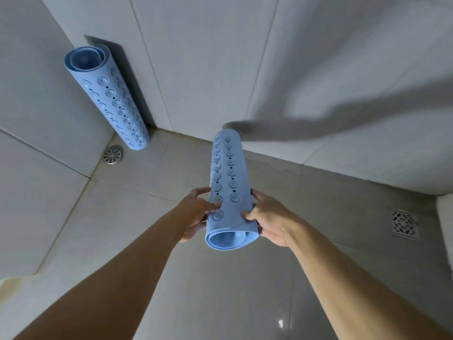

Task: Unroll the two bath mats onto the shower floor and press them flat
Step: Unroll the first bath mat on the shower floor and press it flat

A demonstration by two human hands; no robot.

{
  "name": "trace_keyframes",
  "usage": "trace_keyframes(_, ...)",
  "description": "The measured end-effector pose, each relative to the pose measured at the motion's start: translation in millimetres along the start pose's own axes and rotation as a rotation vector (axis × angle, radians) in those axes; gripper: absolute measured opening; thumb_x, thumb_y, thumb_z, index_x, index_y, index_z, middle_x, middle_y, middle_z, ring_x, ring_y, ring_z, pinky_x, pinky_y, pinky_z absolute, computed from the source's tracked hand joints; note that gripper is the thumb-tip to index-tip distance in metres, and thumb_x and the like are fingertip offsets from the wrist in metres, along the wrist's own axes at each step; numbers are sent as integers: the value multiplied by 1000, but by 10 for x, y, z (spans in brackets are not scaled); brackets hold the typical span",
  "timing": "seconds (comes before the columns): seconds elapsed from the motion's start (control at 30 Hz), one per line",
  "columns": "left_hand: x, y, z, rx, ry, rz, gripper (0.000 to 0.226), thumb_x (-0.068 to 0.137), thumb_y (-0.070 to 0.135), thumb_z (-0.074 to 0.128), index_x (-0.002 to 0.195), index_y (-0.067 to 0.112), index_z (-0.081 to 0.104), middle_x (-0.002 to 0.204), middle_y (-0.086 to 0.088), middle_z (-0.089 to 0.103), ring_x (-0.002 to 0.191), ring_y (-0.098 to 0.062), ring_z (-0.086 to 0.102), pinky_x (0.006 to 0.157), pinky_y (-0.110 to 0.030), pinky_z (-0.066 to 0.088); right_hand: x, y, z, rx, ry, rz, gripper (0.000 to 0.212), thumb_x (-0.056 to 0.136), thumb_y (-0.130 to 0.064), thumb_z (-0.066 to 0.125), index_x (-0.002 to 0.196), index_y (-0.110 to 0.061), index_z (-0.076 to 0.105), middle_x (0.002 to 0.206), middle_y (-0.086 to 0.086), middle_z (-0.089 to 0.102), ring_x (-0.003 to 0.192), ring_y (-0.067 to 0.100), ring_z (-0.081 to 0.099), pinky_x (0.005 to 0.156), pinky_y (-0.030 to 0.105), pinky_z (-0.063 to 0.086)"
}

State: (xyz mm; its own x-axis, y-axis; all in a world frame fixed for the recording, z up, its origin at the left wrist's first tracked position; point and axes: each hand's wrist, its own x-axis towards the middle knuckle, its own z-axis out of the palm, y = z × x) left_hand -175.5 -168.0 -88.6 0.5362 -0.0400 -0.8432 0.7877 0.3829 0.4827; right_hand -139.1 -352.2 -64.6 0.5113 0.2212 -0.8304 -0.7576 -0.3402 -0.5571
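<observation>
I hold a rolled light-blue bath mat (226,173) with suction cups on its outside above the shower floor (220,278). It points away from me toward the back wall, its open end facing me. My left hand (196,214) grips its near end from the left. My right hand (269,217) grips the same end from the right, thumb on top. A second rolled blue mat (107,96) stands upright in the far left corner, leaning against the wall.
A round metal drain (112,156) sits in the floor by the standing roll. A square patterned drain grate (404,224) lies at the right near a raised white edge. Tiled walls close the back and left sides.
</observation>
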Motion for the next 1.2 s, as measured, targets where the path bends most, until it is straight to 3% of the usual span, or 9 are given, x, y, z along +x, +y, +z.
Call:
trace_keyframes(0.17, 355, -634, 283, 112, 44, 27, 58, 89, -6, 66, 134, 26, 47, 109, -8, 73, 95, -21, 68, 77, -37, 52, 261, 853, -255, -59, 76, -157, 54, 90, 8, 56, 101, -45, 61, 107, -6, 75, 99, 18, 72, 92, 42, 57)
trace_keyframes(0.3, 816, -1051, 432, 216, 22, 47, 60, 89, -5, 64, 136, 28, 46, 111, -5, 73, 90, -18, 68, 79, -34, 50, 494, 1393, -491, -83, 129, -225, 49, 89, 5, 58, 103, -42, 62, 105, -9, 75, 98, 15, 71, 88, 39, 59)
trace_keyframes(0.4, 1160, -1270, 471, 282, 24, 69, 72, 87, -14, 55, 140, 32, 41, 118, -7, 70, 93, -20, 66, 79, -34, 50, 778, 1688, -561, -110, 157, -253, 51, 86, 6, 57, 110, -38, 61, 103, -12, 73, 95, 10, 70, 70, 21, 58)
trace_keyframes(0.53, 1459, -1462, 474, 362, 38, 103, 86, 87, -18, 43, 144, 46, 34, 112, 1, 69, 103, -23, 63, 86, -37, 47, 1098, 1865, -469, -164, 219, -306, 72, 75, -4, 50, 137, -39, 39, 124, -13, 61, 110, 15, 62, 93, 43, 56)
trace_keyframes(0.67, 1605, -1535, 377, 409, 76, 143, 91, 85, -21, 35, 138, 52, 41, 99, 9, 68, 93, -18, 63, 81, -33, 47, 1326, 1957, -314, -260, 160, -412, 78, 80, 1, 47, 134, -54, 31, 131, -16, 58, 118, 17, 58, 101, 45, 52)
trace_keyframes(0.73, 1671, -1557, 294, 429, 119, 201, 90, 82, -22, 36, 137, 49, 45, 108, 6, 67, 93, -17, 61, 79, -32, 47, 1424, 2025, -280, -286, 162, -425, 78, 78, -1, 51, 133, -55, 34, 126, -17, 62, 113, 16, 62, 95, 41, 55)
trace_keyframes(0.87, 1767, -1618, 159, 532, 148, 352, 90, 74, -20, 43, 143, 37, 49, 139, -8, 57, 119, -27, 56, 94, -35, 48, 1507, 2132, -305, -316, 170, -420, 76, 75, -4, 59, 134, -50, 44, 118, -17, 66, 106, 13, 64, 85, 32, 56)
trace_keyframes(1.07, 1585, -1696, 231, 627, 180, 466, 73, 86, -13, 35, 148, 24, 46, 144, -12, 52, 117, -30, 56, 90, -30, 47, 1494, 2085, -208, -347, 189, -378, 57, 90, -14, 40, 140, -39, 45, 140, -1, 55, 119, 31, 58, 97, 43, 50)
trace_keyframes(1.2, 1591, -1708, 260, 530, 238, 491, 46, 99, 9, 42, 141, 19, 56, 138, -13, 57, 116, -31, 59, 96, -35, 49, 1537, 2094, -184, -381, 332, -400, 41, 86, -19, 38, 119, -23, 62, 121, 8, 64, 105, 31, 60, 88, 37, 50)
